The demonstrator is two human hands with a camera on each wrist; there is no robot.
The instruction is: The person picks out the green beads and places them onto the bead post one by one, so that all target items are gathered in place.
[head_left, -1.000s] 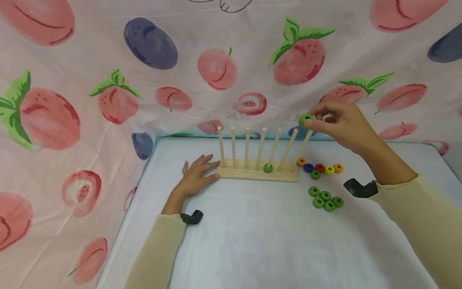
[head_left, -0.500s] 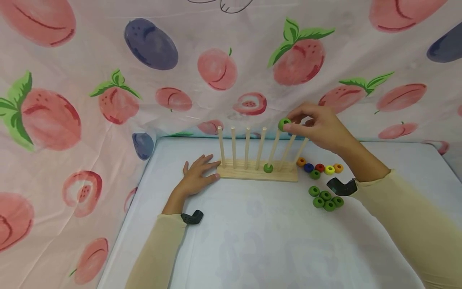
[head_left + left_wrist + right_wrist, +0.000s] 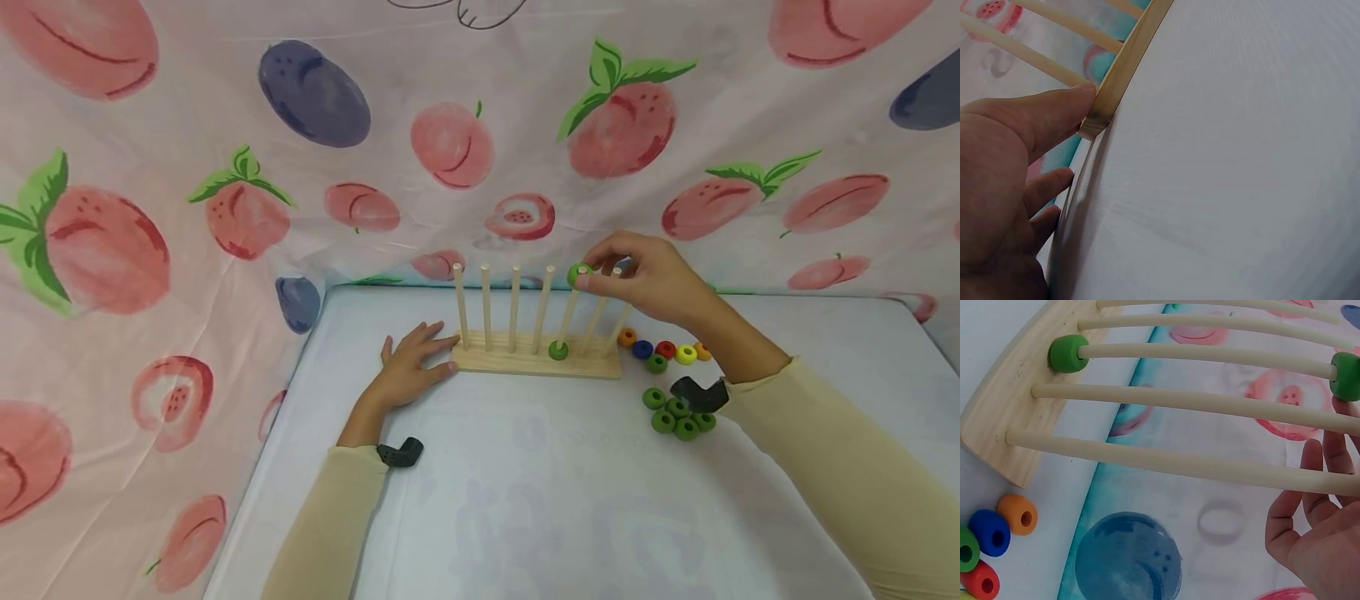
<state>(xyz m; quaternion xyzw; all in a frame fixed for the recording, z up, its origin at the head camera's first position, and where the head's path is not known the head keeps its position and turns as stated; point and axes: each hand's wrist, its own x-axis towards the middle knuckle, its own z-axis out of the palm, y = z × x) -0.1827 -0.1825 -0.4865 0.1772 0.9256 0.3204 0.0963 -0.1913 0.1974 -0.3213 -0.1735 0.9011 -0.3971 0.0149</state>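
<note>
A wooden base [image 3: 525,364] carries a row of several upright pegs. One green bead [image 3: 557,350] [image 3: 1067,354] sits at the foot of the fifth peg from the left. My right hand [image 3: 588,279] pinches a second green bead [image 3: 578,274] [image 3: 1346,376], which is threaded on the tip of that same peg. My left hand [image 3: 420,350] [image 3: 1022,156] lies flat on the table with fingers straight. Its fingertips touch the left end of the base [image 3: 1102,112].
Loose beads lie right of the base: orange [image 3: 627,337] [image 3: 1017,514], blue [image 3: 642,349] [image 3: 989,532], red [image 3: 665,349], yellow [image 3: 686,354], green [image 3: 657,363]. A cluster of green beads [image 3: 664,421] lies nearer me. Fruit-printed cloth [image 3: 225,208] walls the white table [image 3: 525,500].
My right hand carried the green bead leftward and down, from above the rightmost peg to the tip of the fifth peg. The left hand stayed put.
</note>
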